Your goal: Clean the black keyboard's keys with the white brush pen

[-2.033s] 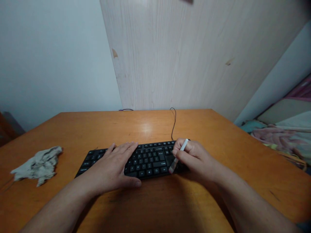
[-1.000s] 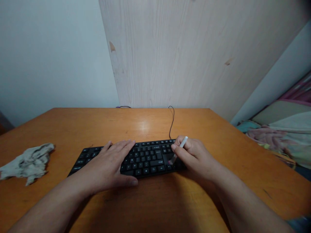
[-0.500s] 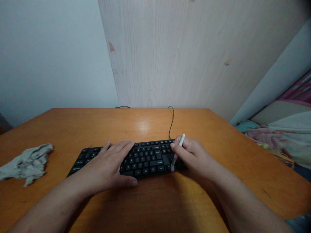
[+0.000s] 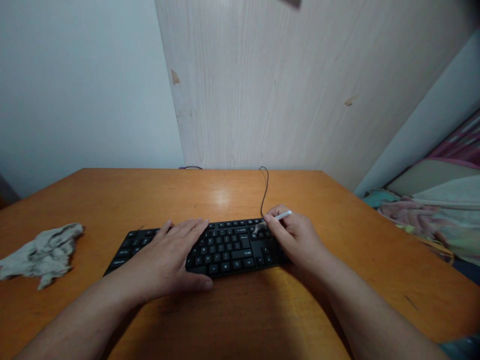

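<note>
A black keyboard point(image 4: 225, 253) lies on the wooden table. My left hand point(image 4: 170, 260) rests flat across it, fingers stretched out and thumb along the near edge, hiding many keys. At the keyboard's right part my right hand point(image 4: 294, 235) is closed around a small brush point(image 4: 284, 215) with a white handle. The brush is tilted low, and its pale, blurred bristle end reaches over the keys left of the fingers. My right hand covers the keyboard's right end.
A crumpled grey cloth point(image 4: 48, 252) lies on the table point(image 4: 123, 195) at the left. A thin black cable point(image 4: 265, 190) runs from the keyboard to the far edge, and another short cable point(image 4: 192, 167) shows there. Bedding point(image 4: 405, 205) is beyond the right edge.
My right hand has tipped the brush from near upright to almost flat. Its bristle end has moved from the keyboard's near edge up toward the far rows. My left hand stays put.
</note>
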A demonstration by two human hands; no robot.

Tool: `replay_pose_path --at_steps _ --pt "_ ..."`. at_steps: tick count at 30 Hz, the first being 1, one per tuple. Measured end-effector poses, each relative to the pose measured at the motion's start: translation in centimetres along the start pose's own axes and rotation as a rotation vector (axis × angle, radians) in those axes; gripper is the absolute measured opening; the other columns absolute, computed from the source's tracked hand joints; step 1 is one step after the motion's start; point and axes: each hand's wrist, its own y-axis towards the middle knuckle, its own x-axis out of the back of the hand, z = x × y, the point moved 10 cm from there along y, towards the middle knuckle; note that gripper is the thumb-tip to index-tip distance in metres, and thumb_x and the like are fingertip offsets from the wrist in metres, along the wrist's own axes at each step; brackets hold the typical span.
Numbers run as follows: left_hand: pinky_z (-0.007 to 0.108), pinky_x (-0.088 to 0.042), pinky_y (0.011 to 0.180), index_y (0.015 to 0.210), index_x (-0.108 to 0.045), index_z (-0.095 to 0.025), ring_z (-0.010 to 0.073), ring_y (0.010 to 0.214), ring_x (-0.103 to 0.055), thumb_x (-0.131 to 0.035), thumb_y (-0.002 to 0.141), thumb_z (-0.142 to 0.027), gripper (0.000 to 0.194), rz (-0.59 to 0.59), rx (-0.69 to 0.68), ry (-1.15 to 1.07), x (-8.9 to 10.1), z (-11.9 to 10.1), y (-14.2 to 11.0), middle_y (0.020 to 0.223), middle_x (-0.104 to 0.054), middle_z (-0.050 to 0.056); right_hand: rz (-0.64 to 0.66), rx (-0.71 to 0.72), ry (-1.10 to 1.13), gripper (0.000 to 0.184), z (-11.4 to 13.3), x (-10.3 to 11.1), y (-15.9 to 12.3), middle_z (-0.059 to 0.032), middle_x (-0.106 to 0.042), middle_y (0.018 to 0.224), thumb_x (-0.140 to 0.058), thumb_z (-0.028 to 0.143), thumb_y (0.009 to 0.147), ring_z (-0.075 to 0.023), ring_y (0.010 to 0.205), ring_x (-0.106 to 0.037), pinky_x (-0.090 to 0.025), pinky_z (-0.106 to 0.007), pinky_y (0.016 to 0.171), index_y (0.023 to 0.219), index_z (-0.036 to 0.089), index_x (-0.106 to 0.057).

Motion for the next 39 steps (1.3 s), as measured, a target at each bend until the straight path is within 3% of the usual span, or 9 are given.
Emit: replay_pose_path --at_steps 9,14,18,22,26,39 --pt "0.064 -0.015 0.124 0.164 -0.027 -0.021 0.0433 0.151 -0.03 -0.067 0.066 -0.084 0.122 -0.029 -0.015 -0.031 0.2 -0.1 0.0 0.166 -0.032 0.016 -0.039 0.022 0.025 0.021 0.1 0.3 0.3 -0.0055 -0.07 0.093 -0.052 0.034 0.102 -0.0206 0.089 -0.064 -0.046 -0.033 0.08 0.094 0.021 -0.066" --pt "0.064 -0.015 0.124 0.164 -0.027 -0.021 0.0433 0.151 -0.03 -0.068 0.066 -0.083 0.123 -0.039 -0.019 -0.031 0.1 -0.1 0.0 0.166 -0.032 0.017 0.033 -0.019 -0.012 0.029 -0.5 -0.3 0.0 -0.0015 -0.064 0.075 -0.048 0.036 0.103 -0.0175 0.071 -0.06 -0.041 -0.03 0.066 0.081 0.021 -0.06" --pt "0.064 -0.014 0.124 0.164 -0.025 -0.019 0.0427 0.152 -0.028 -0.068 0.067 -0.083 0.124 -0.025 -0.012 -0.022 -0.1 0.0 0.1 0.166 -0.03 0.017 -0.06 -0.063 0.047 0.033 -0.8 1.2 -0.2 0.001 -0.06 0.064 -0.048 0.038 0.104 -0.0158 0.061 -0.057 -0.039 -0.029 0.062 0.077 0.021 -0.056" --pt "0.064 -0.015 0.124 0.163 -0.027 -0.021 0.0432 0.151 -0.03 -0.069 0.067 -0.082 0.122 -0.03 -0.015 -0.029 0.1 -0.1 0.1 0.166 -0.031 0.016 -0.124 -0.032 0.022 0.03 -0.6 1.7 0.0 -0.0029 -0.068 0.077 -0.05 0.038 0.103 -0.0178 0.073 -0.062 -0.042 -0.03 0.068 0.082 0.02 -0.062" --pt "0.065 -0.014 0.123 0.163 -0.03 -0.022 0.0438 0.151 -0.031 -0.067 0.066 -0.084 0.121 -0.039 -0.022 -0.035 0.3 -0.2 0.1 0.165 -0.033 0.016 -0.081 -0.013 -0.014 0.023 -0.9 0.8 0.3 -0.0057 -0.072 0.091 -0.052 0.036 0.102 -0.0207 0.086 -0.066 -0.044 -0.032 0.076 0.092 0.021 -0.066" --pt "0.064 -0.014 0.123 0.164 -0.024 -0.023 0.0436 0.151 -0.031 -0.064 0.068 -0.086 0.122 -0.025 -0.029 -0.005 -0.2 0.3 0.2 0.166 -0.032 0.017 0.061 -0.029 -0.186 0.028 -0.1 0.9 -0.1 -0.0013 -0.062 0.069 -0.045 0.032 0.101 -0.0176 0.065 -0.056 -0.036 -0.031 0.062 0.078 0.022 -0.057"
